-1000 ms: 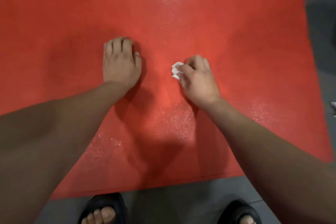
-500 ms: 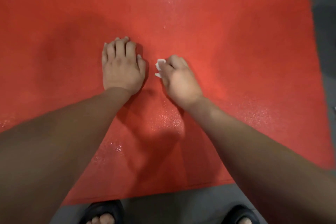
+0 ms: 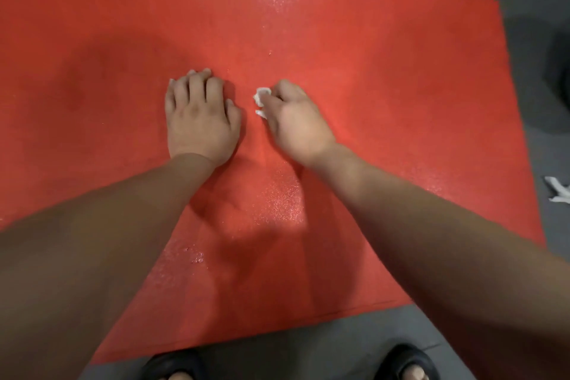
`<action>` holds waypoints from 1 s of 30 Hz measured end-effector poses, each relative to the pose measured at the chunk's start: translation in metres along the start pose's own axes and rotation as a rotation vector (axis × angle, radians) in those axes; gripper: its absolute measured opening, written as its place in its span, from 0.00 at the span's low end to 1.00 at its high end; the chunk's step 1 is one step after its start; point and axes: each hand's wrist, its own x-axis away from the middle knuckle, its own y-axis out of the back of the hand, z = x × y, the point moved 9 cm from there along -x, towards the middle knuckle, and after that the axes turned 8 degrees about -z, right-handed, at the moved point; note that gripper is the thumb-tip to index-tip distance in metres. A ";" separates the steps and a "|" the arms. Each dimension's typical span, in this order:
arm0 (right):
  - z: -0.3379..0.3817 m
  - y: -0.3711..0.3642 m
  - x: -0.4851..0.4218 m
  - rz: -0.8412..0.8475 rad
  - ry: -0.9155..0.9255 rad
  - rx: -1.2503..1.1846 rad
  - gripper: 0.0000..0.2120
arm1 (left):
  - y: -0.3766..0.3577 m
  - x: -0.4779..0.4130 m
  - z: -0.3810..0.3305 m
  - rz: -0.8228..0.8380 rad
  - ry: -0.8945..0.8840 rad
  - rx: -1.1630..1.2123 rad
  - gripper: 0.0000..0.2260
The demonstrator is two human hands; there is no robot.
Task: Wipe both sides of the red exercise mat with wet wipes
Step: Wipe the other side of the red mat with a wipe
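While the left hand (image 3: 202,120) rests palm-down on the red exercise mat (image 3: 401,71), fingers fairly flat and holding nothing, the right hand (image 3: 296,123) just beside it curls round a wadded white wet wipe (image 3: 262,95), pressed to the mat near its middle. Mat's flat on the grey floor (image 3: 308,345), with shiny damp patches. Black sandals (image 3: 407,361) poke in at the bottom, and a crumpled white scrap (image 3: 558,190) lies on the floor off the mat's right edge.

Wipe (image 3: 261,95) mostly hidden under right hand (image 3: 296,123), which is motion-blurred. Mat (image 3: 370,71) cut off at left edge. Sandals (image 3: 404,361) cropped at bottom edge. White scrap (image 3: 558,191) cropped at right edge.
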 end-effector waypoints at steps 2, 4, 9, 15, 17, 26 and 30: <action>-0.017 0.006 -0.006 0.035 0.063 0.023 0.12 | 0.001 0.001 0.002 -0.007 0.000 0.018 0.18; -0.060 0.027 -0.015 -0.063 -0.072 0.079 0.09 | 0.001 0.001 0.002 -0.005 0.000 0.028 0.18; -0.124 0.047 -0.013 -0.224 -0.610 0.101 0.13 | 0.001 -0.001 0.000 0.007 -0.009 0.032 0.18; -0.017 0.002 -0.026 0.056 0.010 -0.085 0.13 | 0.001 -0.001 0.001 0.005 -0.003 0.028 0.17; -0.048 0.016 -0.034 0.049 -0.012 -0.008 0.13 | 0.001 0.000 0.002 0.009 -0.005 0.024 0.17; -0.065 0.013 -0.051 -0.081 -0.214 0.094 0.13 | 0.000 -0.001 0.000 0.028 -0.004 0.017 0.17; -0.023 -0.002 -0.043 0.074 0.191 0.017 0.14 | 0.000 -0.001 0.001 0.031 0.013 0.033 0.17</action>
